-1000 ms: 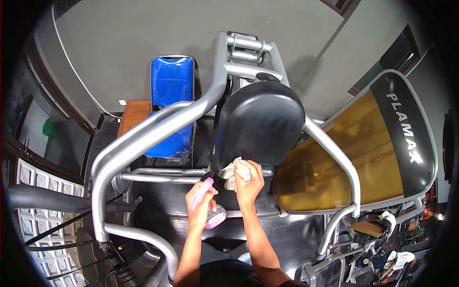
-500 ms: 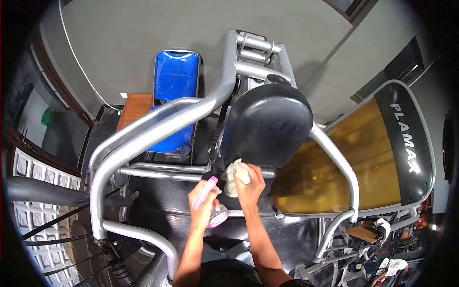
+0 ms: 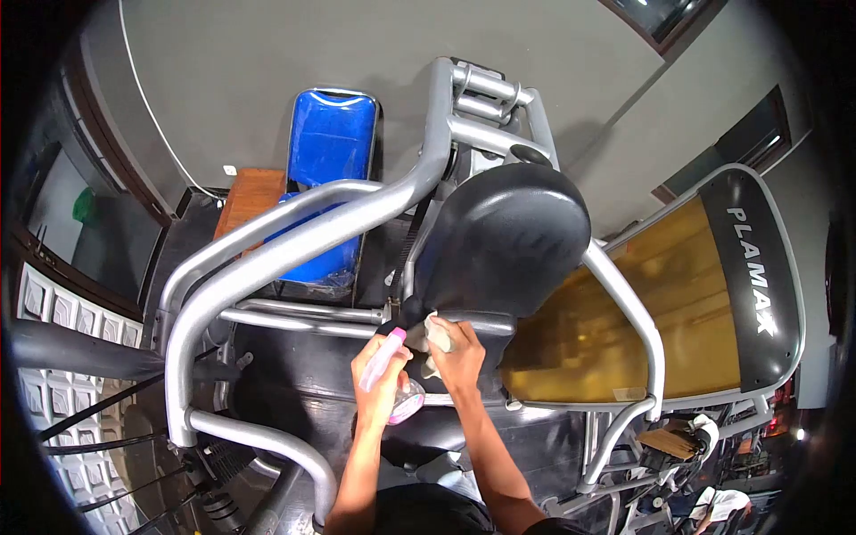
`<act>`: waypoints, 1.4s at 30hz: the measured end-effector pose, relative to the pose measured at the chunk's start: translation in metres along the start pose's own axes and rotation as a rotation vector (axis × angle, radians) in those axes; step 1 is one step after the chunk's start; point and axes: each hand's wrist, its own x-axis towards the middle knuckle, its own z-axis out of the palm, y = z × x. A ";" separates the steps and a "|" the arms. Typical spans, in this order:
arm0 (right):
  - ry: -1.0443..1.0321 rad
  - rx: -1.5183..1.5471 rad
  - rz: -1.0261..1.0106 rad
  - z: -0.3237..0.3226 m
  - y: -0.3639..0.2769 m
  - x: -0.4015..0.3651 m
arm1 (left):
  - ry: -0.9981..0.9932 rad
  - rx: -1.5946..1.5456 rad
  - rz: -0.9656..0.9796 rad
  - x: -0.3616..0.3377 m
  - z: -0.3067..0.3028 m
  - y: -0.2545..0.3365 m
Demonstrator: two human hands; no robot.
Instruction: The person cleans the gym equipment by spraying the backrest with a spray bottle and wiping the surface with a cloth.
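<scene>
My left hand (image 3: 374, 382) is wrapped round a spray bottle (image 3: 408, 403) with a pink nozzle and a clear body. Close beside it, my right hand (image 3: 459, 357) is closed on a pale cloth (image 3: 437, 334), bunched up with a loose end hanging below the fingers. The cloth is at the lower left of a black padded backrest (image 3: 508, 236), near the seat pad (image 3: 481, 326) under it. Both pads belong to an exercise machine with a thick silver tube frame (image 3: 294, 250).
A blue chair (image 3: 332, 138) and a wooden table (image 3: 250, 201) stand behind the frame at left. To the right is a yellow panel (image 3: 624, 312) marked PLAMAX. A person (image 3: 720, 506) in a white top is at the far lower right.
My right hand has shifted slightly left and down with the cloth, closer to the bottle. The left hand keeps its hold on the bottle. The view has tilted a little.
</scene>
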 end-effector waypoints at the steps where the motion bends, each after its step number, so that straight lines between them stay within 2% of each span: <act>1: -0.027 -0.002 -0.075 -0.010 -0.013 0.007 | 0.017 0.008 0.003 -0.001 0.001 0.001; 4: -0.086 -0.062 -0.360 -0.037 -0.055 0.038 | 0.049 0.020 0.025 0.000 0.001 -0.001; 7: -0.315 -0.306 -0.556 -0.047 -0.093 0.075 | 0.092 0.020 0.035 0.001 0.000 0.001; 8: -0.317 -0.311 -0.563 -0.041 -0.094 0.084 | 0.114 0.023 0.032 0.001 0.001 0.003; 10: -0.431 -0.757 -0.791 -0.023 -0.094 0.098 | 0.135 0.011 0.029 0.001 0.003 0.005; 11: -0.464 -0.841 -0.851 -0.013 -0.093 0.103 | 0.153 0.010 0.024 0.001 0.002 0.006; 12: -0.466 -0.841 -0.855 -0.002 -0.092 0.104 | 0.156 0.008 0.024 0.001 0.002 0.006; 14: -0.646 -1.057 -0.798 0.020 -0.095 0.105 | 0.160 0.038 0.021 0.001 0.000 0.006; 16: -0.648 -1.116 -0.826 0.035 -0.103 0.109 | 0.145 0.071 0.040 0.001 -0.004 0.002; 18: -0.894 -1.235 -0.704 0.050 -0.111 0.118 | 0.130 0.103 0.053 0.001 -0.006 -0.001; 22: -1.028 -1.272 -0.785 0.091 -0.079 0.120 | 0.155 0.098 0.067 0.000 -0.008 0.000; 24: -1.041 -1.292 -0.763 0.098 -0.080 0.116 | 0.162 0.104 0.068 0.001 -0.008 -0.001; 27: -1.145 -1.316 -0.489 0.095 -0.102 0.128 | 0.156 0.087 0.038 0.000 -0.005 0.001; 30: -1.154 -1.287 -0.448 0.076 -0.139 0.148 | 0.210 0.048 0.026 0.002 -0.002 0.004; 31: -1.133 -1.320 -0.513 0.070 -0.143 0.153 | 0.210 0.048 0.024 0.001 -0.002 0.004; 36: -1.043 -1.276 -0.553 0.088 -0.111 0.152 | 0.224 0.039 0.033 0.002 -0.004 0.004; 38: -1.086 -1.313 -0.556 0.100 -0.105 0.142 | 0.222 0.036 0.045 0.002 -0.004 0.004; 39: -1.218 -1.347 -0.585 0.103 -0.103 0.141 | 0.218 0.035 0.050 0.000 -0.004 0.004; 42: -1.179 -1.378 -0.605 0.118 -0.074 0.117 | 0.214 0.025 0.034 -0.001 -0.004 0.007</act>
